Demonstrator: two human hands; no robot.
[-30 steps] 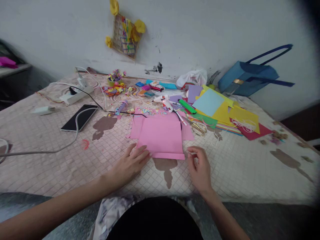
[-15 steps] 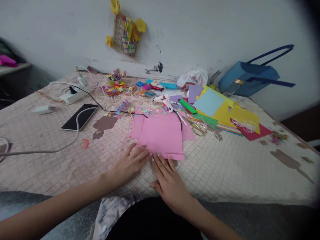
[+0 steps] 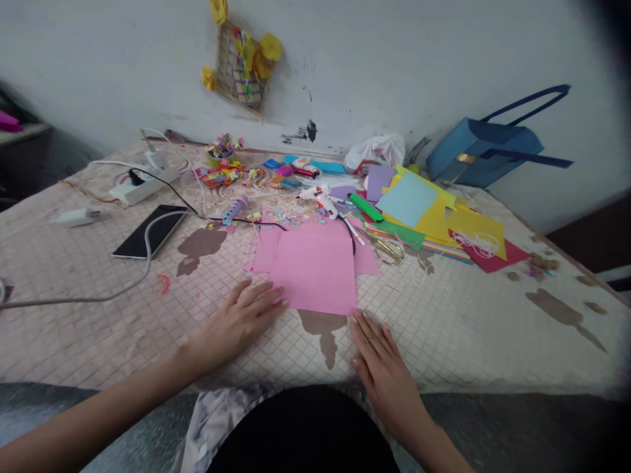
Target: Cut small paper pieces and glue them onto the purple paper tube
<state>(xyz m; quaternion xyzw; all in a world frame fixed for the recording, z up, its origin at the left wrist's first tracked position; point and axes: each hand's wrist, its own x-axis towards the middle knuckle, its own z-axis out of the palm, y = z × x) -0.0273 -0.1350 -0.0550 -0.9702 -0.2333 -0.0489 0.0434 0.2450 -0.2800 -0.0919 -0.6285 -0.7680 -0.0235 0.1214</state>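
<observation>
A pink sheet of paper (image 3: 315, 269) lies flat on the cloth, on top of other pink paper (image 3: 366, 261). At its near left corner, my left hand (image 3: 249, 318) rests with fingers stretched out, their tips at the edge. My right hand (image 3: 382, 358) lies flat with fingertips touching the near right corner. Neither hand grasps anything. Just beyond the sheet lie small paper scraps (image 3: 290, 218) and a white glue gun (image 3: 323, 199). Gold-handled scissors (image 3: 387, 249) and a green cutter (image 3: 365, 207) are to its right.
Coloured paper sheets (image 3: 444, 226) are piled at the right, before a blue bag (image 3: 486, 151). A phone (image 3: 152, 231), white cables and a power strip (image 3: 145, 187) occupy the left. A small bowl (image 3: 221, 156) of paper pieces stands near the wall.
My hands have parted from the middle of the near edge, the right one sliding to the right corner, the left one to the left. The strip along the near edge no longer shows.
</observation>
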